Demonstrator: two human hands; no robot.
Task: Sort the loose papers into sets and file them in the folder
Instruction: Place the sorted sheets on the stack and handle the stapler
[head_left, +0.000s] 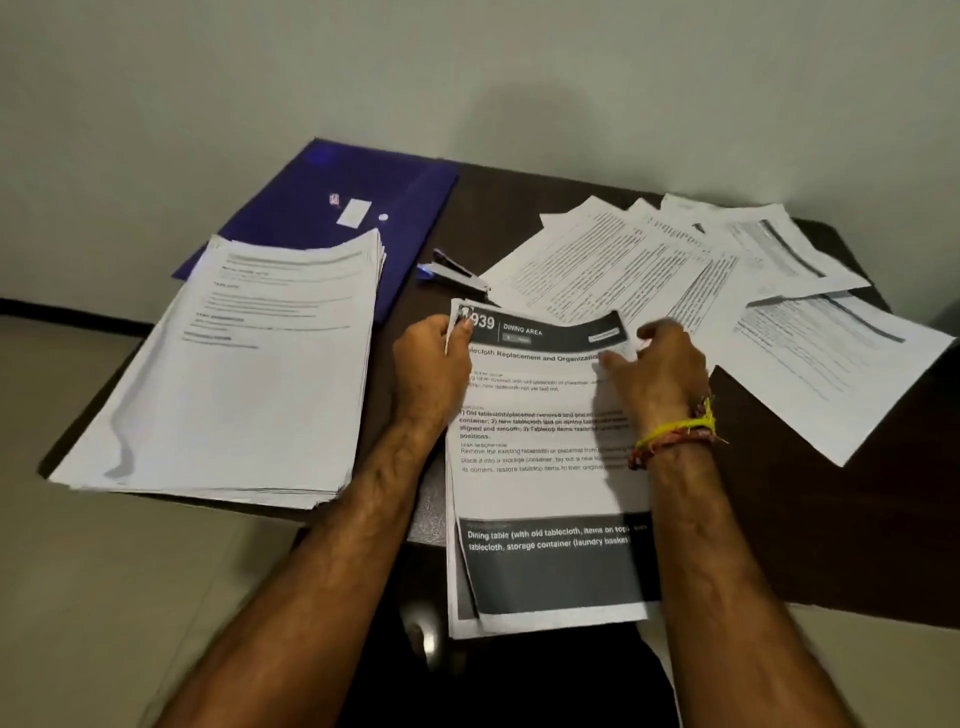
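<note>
**Sorting papers on a dark worktop**

Lying at the far left, a thick stack of papers (228, 374) sits squared but slightly fanned at its edges, with its near corner hanging past the edge of the dark brown worktop (810, 519). Its top sheet is white with faint lines of print. Behind it, partly covered by the stack, is a flat purple folder (353, 202) of smooth, glossy plastic, with a small white label on its cover. Just right of the folder lies a small stapler (457, 273), dark with a blue tip, near the top edge of the middle sheets.

In the middle, a thin set of sheets (545, 467) lies in front of the person, printed with dark bands at top and bottom and the heading "DINING AREA". The left hand (431, 369) pinches the top left corner, which is lifted and curled. The right hand (660, 369), with yellow and red threads at its wrist, holds the top right edge with bent fingers.

To the right, loose papers (727, 291) are spread and overlapping in a rough fan, white with dense print, a few corners raised.
</note>
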